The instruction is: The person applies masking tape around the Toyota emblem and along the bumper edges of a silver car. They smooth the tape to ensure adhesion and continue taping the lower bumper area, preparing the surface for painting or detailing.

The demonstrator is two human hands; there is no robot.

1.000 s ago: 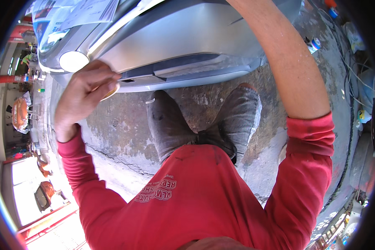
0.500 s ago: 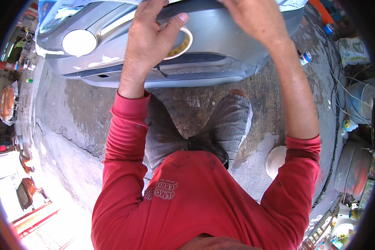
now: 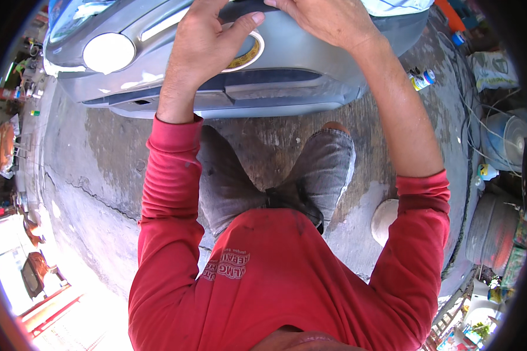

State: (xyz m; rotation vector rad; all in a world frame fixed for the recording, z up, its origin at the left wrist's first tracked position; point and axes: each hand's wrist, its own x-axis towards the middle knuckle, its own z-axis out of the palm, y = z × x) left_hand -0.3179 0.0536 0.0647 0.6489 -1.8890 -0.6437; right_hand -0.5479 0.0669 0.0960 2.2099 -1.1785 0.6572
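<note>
A grey car bumper [image 3: 298,52] stretches across the top of the view. My left hand [image 3: 202,44] is over its upper middle, thumb out to the right. A roll of masking tape [image 3: 259,48], pale with a yellowish printed core, is held at this hand; the hand covers the roll's left part. My right hand [image 3: 336,23] is close to its right, over the bumper's upper edge, with the thumb pointing left. The picture's top edge cuts off most of its fingers, so its grip is hidden.
White sheeting [image 3: 395,6] covers part of the car at top right. A round white patch [image 3: 108,52] marks the bumper's left. A small bottle [image 3: 421,79], a pale round object [image 3: 384,222] and a tyre [image 3: 492,234] are to the right. Cables [image 3: 471,111] trail near a sack [image 3: 493,71].
My right hand has moved left along the bumper's upper edge, closer to my left hand. The left hand and the tape roll stay nearly in place against the bumper.
</note>
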